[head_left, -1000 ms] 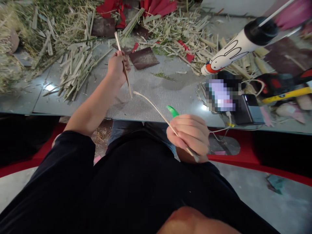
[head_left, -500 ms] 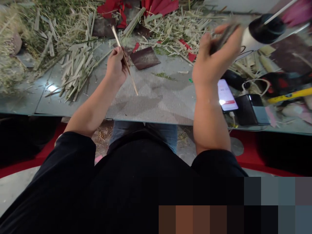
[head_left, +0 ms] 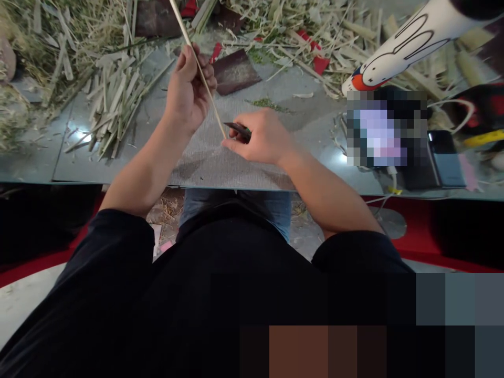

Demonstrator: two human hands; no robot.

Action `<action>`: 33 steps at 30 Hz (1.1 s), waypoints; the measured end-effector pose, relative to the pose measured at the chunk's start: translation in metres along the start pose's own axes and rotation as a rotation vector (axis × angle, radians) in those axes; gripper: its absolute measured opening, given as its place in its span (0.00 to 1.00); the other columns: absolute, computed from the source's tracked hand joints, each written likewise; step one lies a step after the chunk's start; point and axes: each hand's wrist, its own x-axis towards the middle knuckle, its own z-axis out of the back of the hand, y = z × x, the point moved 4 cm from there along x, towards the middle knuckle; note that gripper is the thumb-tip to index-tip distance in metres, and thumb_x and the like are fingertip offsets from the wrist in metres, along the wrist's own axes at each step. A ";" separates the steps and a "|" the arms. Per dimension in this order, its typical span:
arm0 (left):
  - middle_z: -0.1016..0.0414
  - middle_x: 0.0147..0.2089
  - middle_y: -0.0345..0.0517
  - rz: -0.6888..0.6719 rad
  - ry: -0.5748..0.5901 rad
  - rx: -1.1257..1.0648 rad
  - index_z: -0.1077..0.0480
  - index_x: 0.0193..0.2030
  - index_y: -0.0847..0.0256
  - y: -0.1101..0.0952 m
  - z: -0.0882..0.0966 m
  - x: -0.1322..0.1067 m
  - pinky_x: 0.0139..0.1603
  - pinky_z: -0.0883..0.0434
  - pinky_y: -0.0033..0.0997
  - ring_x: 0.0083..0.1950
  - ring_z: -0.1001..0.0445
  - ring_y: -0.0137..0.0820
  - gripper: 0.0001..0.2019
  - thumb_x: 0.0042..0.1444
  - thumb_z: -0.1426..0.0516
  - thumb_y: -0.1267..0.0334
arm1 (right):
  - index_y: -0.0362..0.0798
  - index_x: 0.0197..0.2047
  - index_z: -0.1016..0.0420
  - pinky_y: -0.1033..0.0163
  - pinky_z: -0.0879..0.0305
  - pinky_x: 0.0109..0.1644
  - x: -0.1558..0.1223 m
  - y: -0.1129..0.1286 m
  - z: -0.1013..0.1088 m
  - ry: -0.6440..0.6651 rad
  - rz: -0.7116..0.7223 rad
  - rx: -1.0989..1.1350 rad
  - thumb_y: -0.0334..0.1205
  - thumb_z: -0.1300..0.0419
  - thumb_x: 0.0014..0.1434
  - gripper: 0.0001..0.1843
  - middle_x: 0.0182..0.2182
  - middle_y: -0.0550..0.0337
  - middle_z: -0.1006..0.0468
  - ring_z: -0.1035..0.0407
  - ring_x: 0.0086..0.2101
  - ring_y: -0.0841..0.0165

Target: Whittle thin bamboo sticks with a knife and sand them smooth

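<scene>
My left hand (head_left: 191, 86) is closed around a thin pale bamboo strip (head_left: 214, 109), which slants from the top of the view down to the right. The strip's lower end meets the thumb of my right hand (head_left: 260, 135). That hand grips a small dark knife (head_left: 239, 129), its pointed tip turned left, close beside the strip; the handle is mostly hidden in my fingers. Both hands are over the grey tabletop (head_left: 197, 168). Behind my left hand lies a dark brown flat piece (head_left: 238, 72), perhaps sandpaper.
A pile of cut strips (head_left: 114, 100) lies at left, beside heaps of shavings (head_left: 19, 100). Red scraps (head_left: 321, 64) are scattered at the back. On the right are a white bottle (head_left: 401, 50) with a rabbit drawing, a blurred-out phone (head_left: 380, 131), a black box (head_left: 447, 157) and cables.
My right hand has swung from the upper right down to the strip's lower end, bringing the knife with it. My left hand still holds the strip. The view has shifted slightly.
</scene>
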 end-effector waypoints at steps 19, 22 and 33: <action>0.29 0.28 0.32 0.021 0.004 -0.182 0.32 0.39 0.56 0.000 -0.009 -0.007 0.35 0.33 0.24 0.30 0.33 0.20 0.24 0.90 0.58 0.61 | 0.54 0.31 0.21 0.53 0.26 0.35 0.004 -0.009 0.011 0.128 -0.062 0.106 0.50 0.29 0.76 0.20 0.28 0.59 0.18 0.25 0.29 0.59; 0.29 0.28 0.32 0.012 -0.002 -0.157 0.32 0.39 0.56 -0.001 -0.009 -0.007 0.35 0.34 0.26 0.30 0.35 0.21 0.24 0.90 0.59 0.63 | 0.53 0.33 0.20 0.53 0.25 0.37 0.005 -0.011 0.013 0.125 -0.092 0.151 0.53 0.27 0.74 0.20 0.30 0.59 0.15 0.22 0.32 0.57; 0.46 0.29 0.35 -0.261 -0.043 0.257 0.35 0.33 0.56 -0.005 -0.002 -0.005 0.33 0.41 0.29 0.28 0.47 0.25 0.24 0.86 0.52 0.72 | 0.53 0.35 0.21 0.49 0.20 0.42 0.001 -0.008 0.025 0.118 -0.060 0.364 0.47 0.28 0.77 0.17 0.31 0.57 0.15 0.21 0.32 0.59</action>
